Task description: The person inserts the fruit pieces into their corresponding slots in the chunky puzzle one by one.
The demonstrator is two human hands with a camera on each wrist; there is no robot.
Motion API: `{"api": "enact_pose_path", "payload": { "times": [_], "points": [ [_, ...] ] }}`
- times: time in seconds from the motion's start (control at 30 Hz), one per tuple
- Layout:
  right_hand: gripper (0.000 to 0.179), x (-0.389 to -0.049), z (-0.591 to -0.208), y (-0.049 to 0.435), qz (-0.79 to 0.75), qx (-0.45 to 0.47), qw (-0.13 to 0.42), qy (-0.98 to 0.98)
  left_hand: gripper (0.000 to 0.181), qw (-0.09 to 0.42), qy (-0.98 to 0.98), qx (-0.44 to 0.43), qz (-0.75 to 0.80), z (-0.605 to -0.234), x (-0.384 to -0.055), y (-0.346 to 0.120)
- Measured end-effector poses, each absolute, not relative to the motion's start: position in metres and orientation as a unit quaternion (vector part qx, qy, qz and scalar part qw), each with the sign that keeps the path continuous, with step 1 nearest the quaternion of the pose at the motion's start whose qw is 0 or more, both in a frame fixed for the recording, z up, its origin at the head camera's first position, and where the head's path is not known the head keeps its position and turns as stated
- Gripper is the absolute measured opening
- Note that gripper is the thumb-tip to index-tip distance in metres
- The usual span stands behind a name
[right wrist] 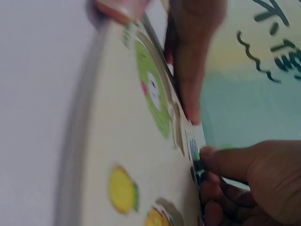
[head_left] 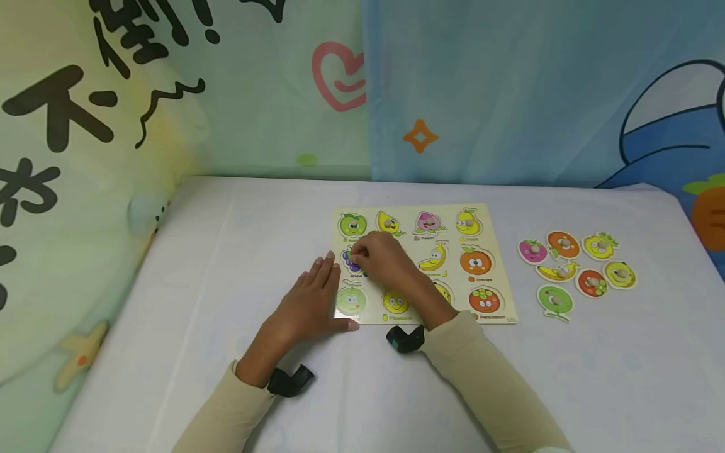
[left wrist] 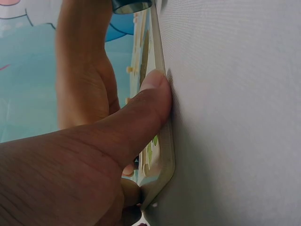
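Note:
A fruit puzzle board (head_left: 503, 270) lies flat on the white-covered table. My right hand (head_left: 385, 258) reaches over it and pinches the purple grape piece (head_left: 349, 262) between thumb and fingers, at the grape spot on the left side. In the right wrist view the grape piece (right wrist: 193, 147) is partly hidden by the fingertips. The left hand (head_left: 308, 308) lies along the board's left side with fingers straight. Its thumb (left wrist: 153, 89) presses against the board's near edge in the left wrist view. Knobbed apple (head_left: 353, 224), peach (head_left: 428, 222) and pear (head_left: 469, 222) pieces sit in the top row.
Several loose fruit pieces lie right of the board, among them an orange (head_left: 563, 244), a banana (head_left: 557, 272), a pineapple (head_left: 600, 246) and a green round piece (head_left: 556, 300). A printed curtain (head_left: 481, 82) hangs behind the table (head_left: 238, 251). Each wrist carries a black camera.

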State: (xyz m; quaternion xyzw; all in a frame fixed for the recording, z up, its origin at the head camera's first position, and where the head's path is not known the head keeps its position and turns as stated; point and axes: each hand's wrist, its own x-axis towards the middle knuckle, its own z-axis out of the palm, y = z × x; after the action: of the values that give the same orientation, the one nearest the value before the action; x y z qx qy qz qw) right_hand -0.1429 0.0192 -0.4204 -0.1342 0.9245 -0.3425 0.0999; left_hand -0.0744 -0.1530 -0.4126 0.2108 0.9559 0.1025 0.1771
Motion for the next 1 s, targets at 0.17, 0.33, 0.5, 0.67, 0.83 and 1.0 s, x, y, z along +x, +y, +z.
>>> {"api": "enact_pose_path", "payload": {
  "times": [0.17,0.33,0.5,0.67,0.83,1.0],
  "points": [
    [0.014,-0.139,-0.42,0.015,-0.328,-0.127,0.093,0.931,0.112,0.176,0.956,0.214,0.102,-0.414,-0.075,-0.154],
    [0.018,-0.138,-0.419,0.019,-0.334,-0.127,0.099,0.929,0.112,0.177,0.955,0.215,0.104,-0.416,-0.075,-0.156],
    [0.019,-0.138,-0.423,0.023,-0.355,-0.131,0.088,0.922,0.112,0.174,0.955,0.215,0.105,-0.418,-0.074,-0.157],
    [0.02,-0.138,-0.426,0.026,-0.365,-0.135,0.087,0.917,0.112,0.17,0.955,0.217,0.107,-0.419,-0.074,-0.157],
    [0.022,-0.136,-0.422,0.036,-0.381,-0.151,0.101,0.907,0.112,0.169,0.955,0.221,0.105,-0.42,-0.074,-0.157],
    [0.022,-0.133,-0.418,0.052,-0.405,-0.161,0.12,0.892,0.112,0.169,0.955,0.219,0.106,-0.418,-0.075,-0.156]
  ]
}}
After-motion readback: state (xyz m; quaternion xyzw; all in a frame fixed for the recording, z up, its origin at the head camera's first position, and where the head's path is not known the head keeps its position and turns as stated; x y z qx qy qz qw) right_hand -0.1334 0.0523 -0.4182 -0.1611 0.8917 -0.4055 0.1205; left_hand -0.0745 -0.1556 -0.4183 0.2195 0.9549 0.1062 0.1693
